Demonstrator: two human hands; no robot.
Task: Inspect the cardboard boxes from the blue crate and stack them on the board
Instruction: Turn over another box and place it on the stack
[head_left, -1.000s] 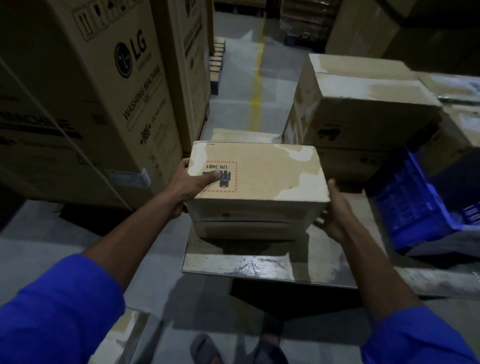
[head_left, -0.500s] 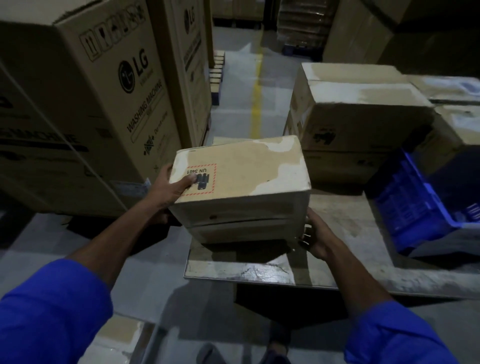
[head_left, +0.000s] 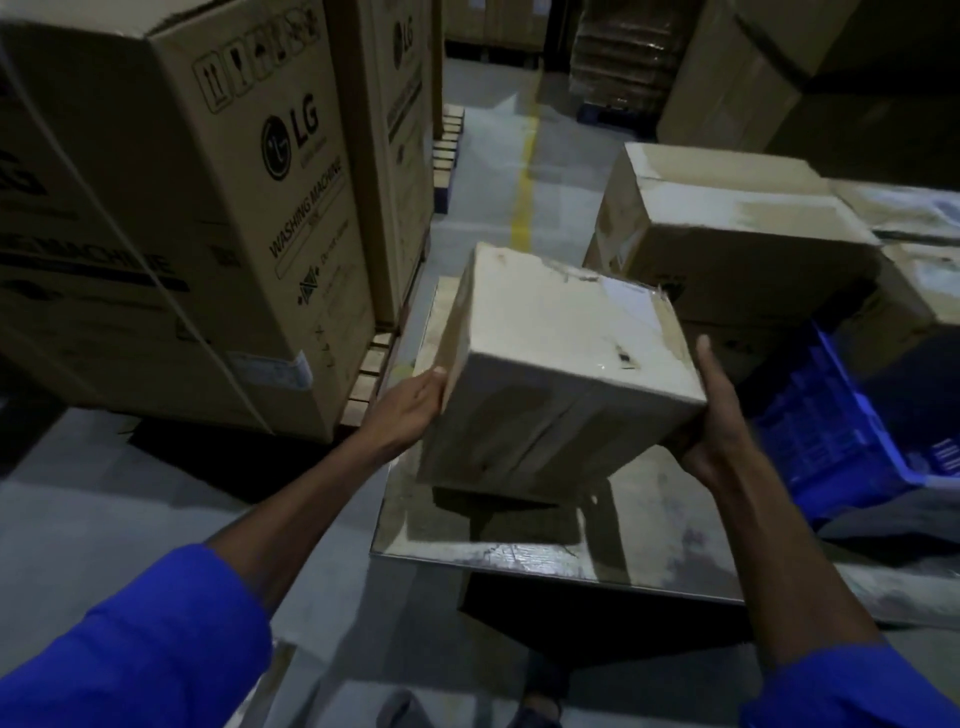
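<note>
I hold a brown cardboard box tilted in the air above the flat board. My left hand presses on the box's left side. My right hand cups its right side and lower corner. A taped face with torn paper points up at me. At the right edge lies the blue crate, partly cut off. Stacked cardboard boxes stand at the back of the board.
Tall LG washing machine cartons on a wooden pallet stand close on the left. A grey floor aisle with a yellow line runs ahead. More cartons rise at the back right. My feet show below the board's near edge.
The box has been turned over in my hands: the face with the red-bordered label is gone from view and a taped face now points up. My right hand shifted under the lower right corner.
</note>
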